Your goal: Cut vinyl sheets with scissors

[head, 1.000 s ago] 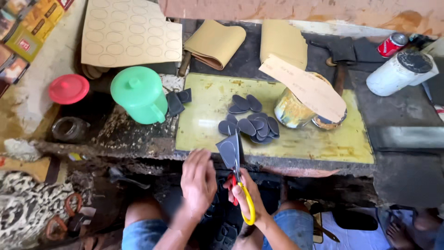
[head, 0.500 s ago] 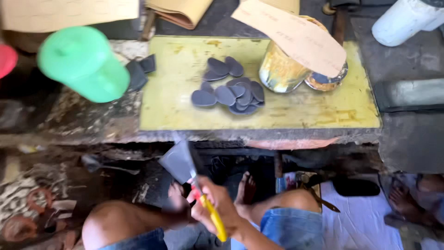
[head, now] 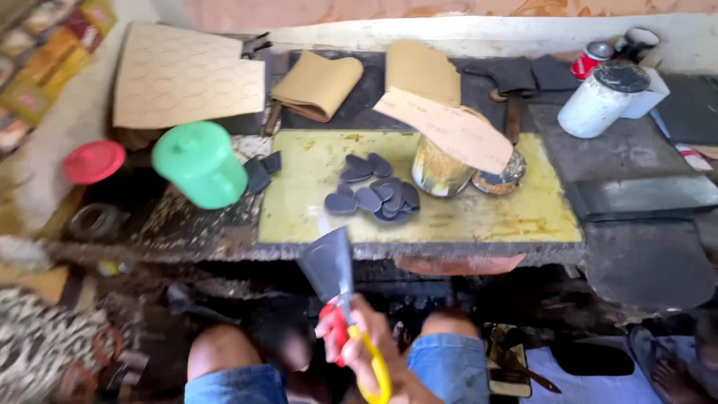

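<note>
Workbench, low and grimy, holding a yellow cutting board (head: 479, 217) that serves as the reference for all entries below. On the board, left of centre: a pile of dark cut pieces (head: 374, 193), rounded and overlapping, roughly ten; judged as the finished share of the cutting. At the board's near edge and just below it: a dark sheet (head: 327, 263), wedge-shaped, standing between the blades of scissors (head: 357, 346) with one red and one yellow handle; judged as the piece in progress, with uncut material left. Right hand (head: 366, 352): closed through the scissor handles, fingers curled. Left hand: cannot tell its position or grip; it is either hidden behind the sheet and scissors or out of frame. On the board's right half: a tin can (head: 440, 170) and a lid beside it, with a tan sole-shaped pattern (head: 449, 129) lying across them. Left of the board: a green jug (head: 200, 164) and a red lid (head: 94, 161). Behind the board: a tan sheet marked with ovals (head: 187, 75) and folded tan material (head: 318, 84). Right and behind: a white container (head: 602, 97). Below the board: two bare knees and denim shorts. Whole frame is motion-blurred; blade position and the sheet's cut line are hard to make out.
</note>
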